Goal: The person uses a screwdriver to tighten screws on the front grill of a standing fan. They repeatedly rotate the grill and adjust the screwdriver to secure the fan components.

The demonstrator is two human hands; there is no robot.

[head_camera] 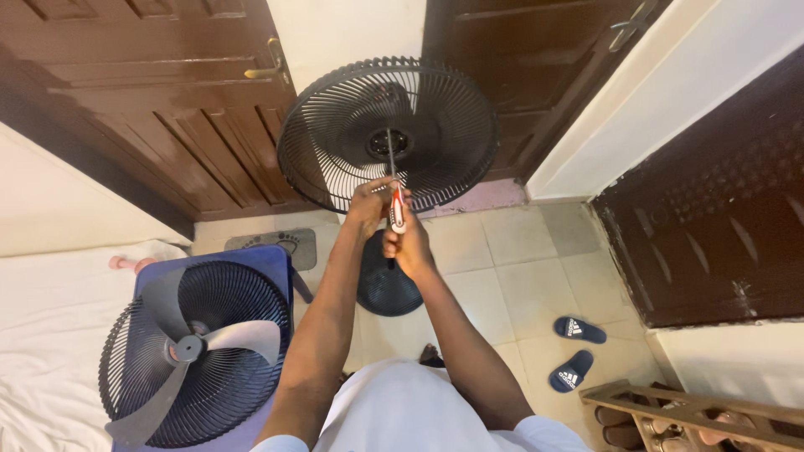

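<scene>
Head view: your right hand point(408, 243) has its fingers clamped on the red-and-white handle of a screwdriver point(394, 188), shaft running far to the hub point(389, 144) of the rear fan grille point(387, 134), upright on its stand over the round base point(388, 285). Your left hand point(368, 205) closes its fingers just beside the handle's far end, steadying.

Step, as judged: working the hub fastener. Next move calls for the tip seated square, axial pressure, grille kept steady.

1 front grille with blades point(194, 351) lies near left on a blue stool point(276, 259).
</scene>
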